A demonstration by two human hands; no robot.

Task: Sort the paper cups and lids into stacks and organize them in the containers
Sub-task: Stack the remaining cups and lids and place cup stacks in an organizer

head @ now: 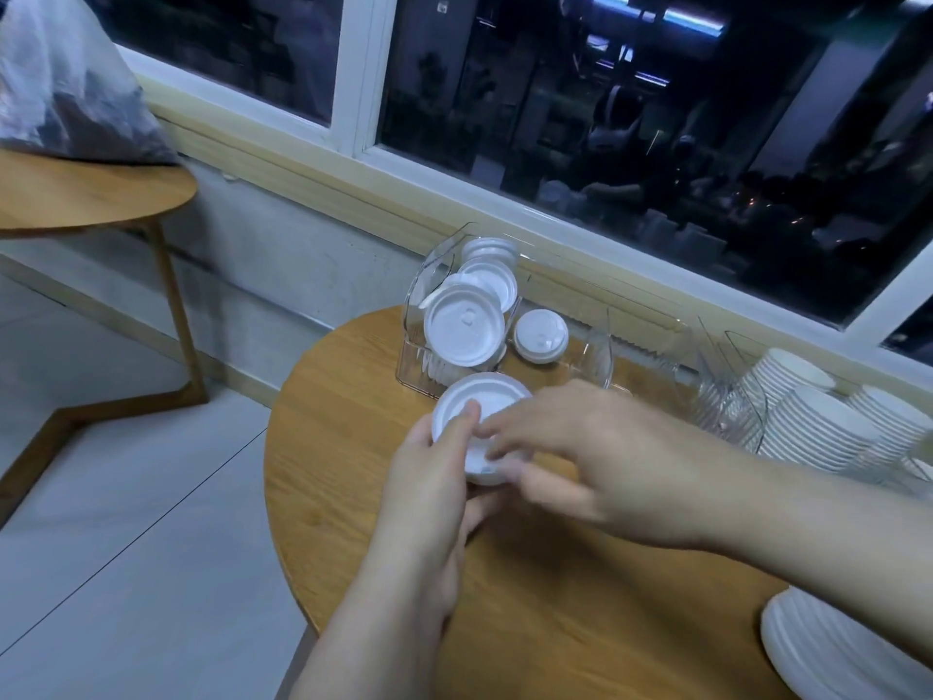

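Seen from the head: small stack of white lids [479,421] held up over the round wooden table [353,447], just in front of the clear lid holder [419,346]. Left hand [429,492] curled round the stack from below, thumb on top. Right hand [595,462] blurry, fingers bent and touching the stack's near edge; real grip impossible to tell. More lids [464,325] standing inside the holder, one small lid [541,336] just right of them. Stacks of paper cups [818,421] lying far right of the holder. More white cups [833,649] at the table's near right edge.
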